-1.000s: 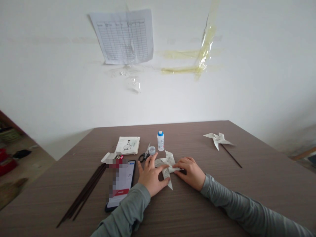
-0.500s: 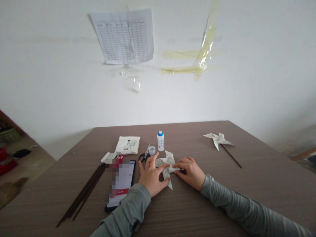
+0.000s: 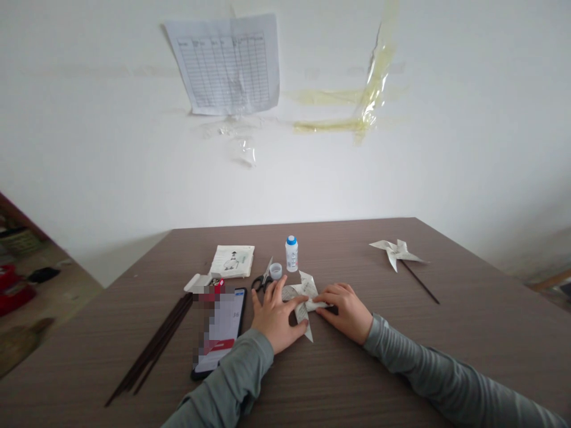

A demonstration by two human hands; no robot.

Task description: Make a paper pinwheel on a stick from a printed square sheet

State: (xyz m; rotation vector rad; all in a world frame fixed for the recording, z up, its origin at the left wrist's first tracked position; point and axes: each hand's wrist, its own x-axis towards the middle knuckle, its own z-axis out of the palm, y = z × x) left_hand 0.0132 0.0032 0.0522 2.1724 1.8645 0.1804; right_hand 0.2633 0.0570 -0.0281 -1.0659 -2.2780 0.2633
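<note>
Both hands flat on folded paper pinwheel, table centre: left hand on near-left blades, right hand pinching right blade. Scissors, glue bottle just beyond; phone left.

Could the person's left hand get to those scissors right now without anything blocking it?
Probably yes. The left hand lies on the folded paper pinwheel, and the scissors lie just beyond its fingers with only bare table between.
</note>
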